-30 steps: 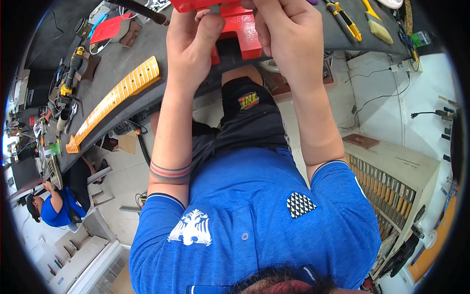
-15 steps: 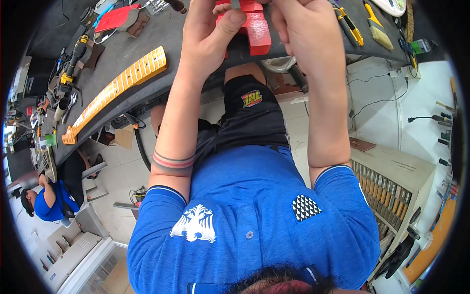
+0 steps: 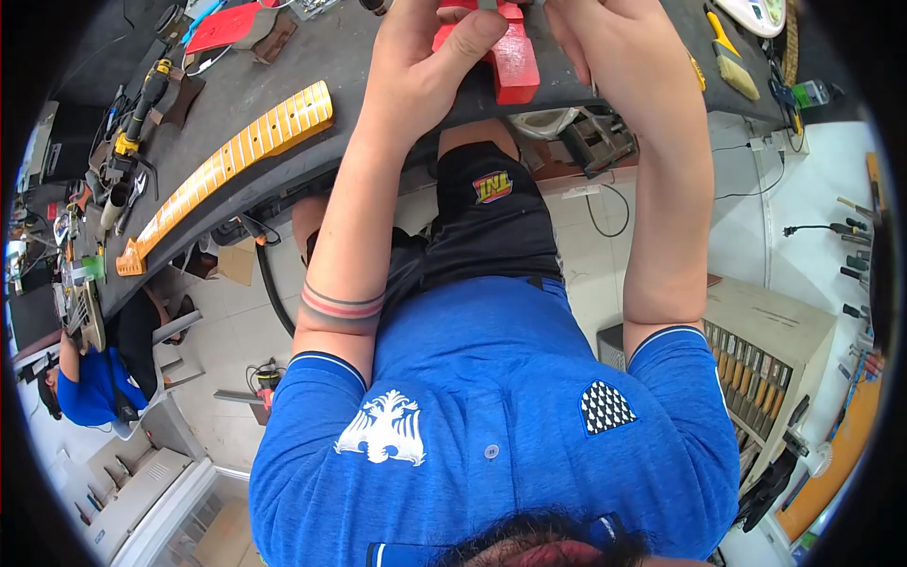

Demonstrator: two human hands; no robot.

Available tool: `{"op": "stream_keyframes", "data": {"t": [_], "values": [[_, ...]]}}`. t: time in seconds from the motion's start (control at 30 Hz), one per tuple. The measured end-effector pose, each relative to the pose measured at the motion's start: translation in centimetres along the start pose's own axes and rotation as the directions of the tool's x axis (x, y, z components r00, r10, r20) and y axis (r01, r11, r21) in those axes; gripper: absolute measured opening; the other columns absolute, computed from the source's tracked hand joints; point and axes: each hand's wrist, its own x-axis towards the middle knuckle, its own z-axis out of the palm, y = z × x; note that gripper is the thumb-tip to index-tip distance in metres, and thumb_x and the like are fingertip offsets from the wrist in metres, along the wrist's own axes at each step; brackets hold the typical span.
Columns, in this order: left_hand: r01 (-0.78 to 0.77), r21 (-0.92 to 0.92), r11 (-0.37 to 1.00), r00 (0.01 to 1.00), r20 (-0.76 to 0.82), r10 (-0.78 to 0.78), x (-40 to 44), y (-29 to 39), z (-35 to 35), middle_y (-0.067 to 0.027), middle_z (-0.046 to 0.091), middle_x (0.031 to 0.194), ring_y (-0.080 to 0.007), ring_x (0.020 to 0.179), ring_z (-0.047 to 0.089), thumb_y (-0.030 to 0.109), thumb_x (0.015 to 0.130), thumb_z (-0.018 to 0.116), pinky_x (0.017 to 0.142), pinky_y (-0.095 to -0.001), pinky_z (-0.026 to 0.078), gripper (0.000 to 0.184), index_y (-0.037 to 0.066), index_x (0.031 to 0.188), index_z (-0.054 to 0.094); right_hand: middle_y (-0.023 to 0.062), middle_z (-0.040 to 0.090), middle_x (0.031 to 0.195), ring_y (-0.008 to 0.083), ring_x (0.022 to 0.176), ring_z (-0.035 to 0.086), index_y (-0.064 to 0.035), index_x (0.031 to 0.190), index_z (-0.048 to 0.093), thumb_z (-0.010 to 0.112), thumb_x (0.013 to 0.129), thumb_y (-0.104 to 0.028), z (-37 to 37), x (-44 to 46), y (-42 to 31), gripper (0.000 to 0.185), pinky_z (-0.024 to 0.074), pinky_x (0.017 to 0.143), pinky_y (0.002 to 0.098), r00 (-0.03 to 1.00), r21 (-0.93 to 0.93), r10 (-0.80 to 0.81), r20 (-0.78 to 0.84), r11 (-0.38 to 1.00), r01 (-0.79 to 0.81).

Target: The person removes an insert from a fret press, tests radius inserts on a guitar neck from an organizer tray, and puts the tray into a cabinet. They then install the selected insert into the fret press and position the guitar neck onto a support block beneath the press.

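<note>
At the top edge, my left hand (image 3: 420, 80) is closed beside a red block-shaped fixture (image 3: 515, 68). Its thumb presses by a small grey piece (image 3: 487, 4) that is mostly cut off by the frame. To the right of the red block is my right hand (image 3: 624, 52), its fingers curled inward. Whatever it grips is hidden behind the fingers and above the frame. On the bench to the left lies a guitar neck (image 3: 227, 165) with a light fretboard, apart from both hands.
On the dark bench (image 3: 312, 52) are a yellow-black power tool (image 3: 142, 109), a red pad (image 3: 227, 28) and a yellow-handled brush (image 3: 729, 61). A rack of files (image 3: 751, 378) stands at right. Another person (image 3: 99, 378) sits far left, near a guitar-like body.
Both forearms have shifted right in view, the right one more, now hiding most of the yellow-handled pliers. The red block also appears slightly farther right. The other person has leaned or turned.
</note>
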Motion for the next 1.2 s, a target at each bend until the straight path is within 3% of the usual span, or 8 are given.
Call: {"op": "stream_keyframes", "data": {"t": [0.3, 0.4, 0.6, 0.7, 0.93, 1.03, 1.1, 1.2], "values": [[-0.038, -0.014, 0.999, 0.999, -0.02, 0.038, 0.0, -0.2, 0.6, -0.0083, 0.057, 0.15, -0.0179, 0.13, 0.057, 0.034, 0.109, 0.07, 0.11, -0.0392, 0.046, 0.062, 0.006, 0.158, 0.046, -0.0079, 0.05, 0.073, 0.0016, 0.06, 0.04, 0.0006, 0.133, 0.062, 0.051, 0.118, -0.019, 0.0, 2.1, 6.2, 0.027, 0.0332, 0.056, 0.0216, 0.918, 0.048, -0.397, 0.005, 0.917, 0.397], [-0.025, 0.004, 1.0, 1.0, -0.015, 0.025, 0.0, -0.3, 0.4, -0.0078, 0.058, 0.148, -0.0178, 0.13, 0.057, 0.034, 0.109, 0.07, 0.11, -0.0393, 0.047, 0.061, 0.006, 0.158, 0.046, -0.0074, 0.05, 0.075, 0.0009, 0.062, 0.04, -0.0001, 0.131, 0.063, 0.05, 0.118, -0.019, 0.6, 1.4, 5.6, 0.026, 0.0321, 0.057, 0.0213, 0.917, -0.105, -0.393, -0.067, 0.917, 0.385], [-0.023, 0.015, 1.0, 1.0, -0.018, 0.023, 0.0, 0.3, 0.7, -0.0059, 0.059, 0.141, -0.0164, 0.123, 0.058, 0.033, 0.11, 0.069, 0.106, -0.038, 0.048, 0.058, 0.006, 0.156, 0.047, -0.0001, 0.062, 0.078, 0.0074, 0.065, 0.055, -0.0001, 0.122, 0.067, 0.05, 0.117, -0.018, 1.1, 2.3, 7.1, 0.025, 0.0424, 0.061, 0.0261, 0.955, 0.28, -0.281, -0.094, 0.913, 0.296], [-0.005, 0.002, 1.0, 1.0, -0.011, 0.005, 0.1, 0.6, 0.7, -0.0058, 0.06, 0.139, -0.0164, 0.123, 0.059, 0.034, 0.11, 0.068, 0.106, -0.037, 0.048, 0.057, 0.006, 0.155, 0.047, 0.0114, 0.072, 0.086, 0.0203, 0.072, 0.07, 0.0015, 0.119, 0.066, 0.051, 0.116, -0.019, 2.2, 3.8, 8.6, 0.026, 0.0526, 0.068, 0.034, 0.667, -0.277, -0.712, -0.221, 0.701, 0.657], [0.015, -0.042, 0.999, 1.0, -0.015, -0.015, 0.3, 1.0, 1.2, -0.0066, 0.06, 0.14, -0.0164, 0.128, 0.056, 0.034, 0.112, 0.066, 0.11, -0.035, 0.045, 0.054, 0.005, 0.153, 0.048, 0.0233, 0.073, 0.093, 0.0447, 0.081, 0.073, 0.0013, 0.12, 0.065, 0.052, 0.113, -0.026, 1.4, 6.4, 10.4, 0.031, 0.0555, 0.07, 0.0424, 0.458, -0.529, -0.869, -0.188, 0.483, 0.698], [0.217, -0.029, 0.976, 0.975, -0.038, -0.218, -0.2, 2.5, 0.9, -0.0077, 0.06, 0.143, -0.0163, 0.13, 0.056, 0.036, 0.11, 0.068, 0.111, -0.0357, 0.045, 0.056, 0.007, 0.154, 0.048, 0.0234, 0.073, 0.092, 0.0467, 0.081, 0.073, 0.0015, 0.123, 0.065, 0.052, 0.114, -0.027, 0.4, 7.4, 11.4, 0.033, 0.0554, 0.069, 0.043, 0.442, -0.544, -0.889, -0.118, 0.43, 0.72], [0.289, 0.404, 0.868, 0.942, 0.04, -0.332, -0.7, 8.8, 0.7, -0.0161, 0.066, 0.146, -0.0238, 0.129, 0.067, 0.033, 0.108, 0.071, 0.108, -0.0406, 0.054, 0.066, -0.001, 0.159, 0.048, 0.0228, 0.074, 0.092, 0.045, 0.08, 0.074, 0.0019, 0.125, 0.064, 0.052, 0.114, -0.028, 0.2, 6.6, 11.1, 0.034, 0.0556, 0.069, 0.043, 0.504, -0.526, -0.859, -0.094, 0.472, 0.707], [0.273, 0.87, 0.411, 0.812, 0.021, -0.583, 0.4, 22.2, -4.3, -0.0175, 0.078, 0.123, -0.022, 0.115, 0.074, 0.02, 0.096, 0.072, 0.1, -0.039, 0.059, 0.054, -0.002, 0.145, 0.065, 0.0234, 0.075, 0.098, 0.0374, 0.084, 0.078, 0.0022, 0.128, 0.064, 0.053, 0.114, -0.032, 0.8, 4.7, 9.3, 0.039, 0.0559, 0.07, 0.0431, 0.662, -0.341, -0.737, -0.141, 0.663, 0.666]]}}
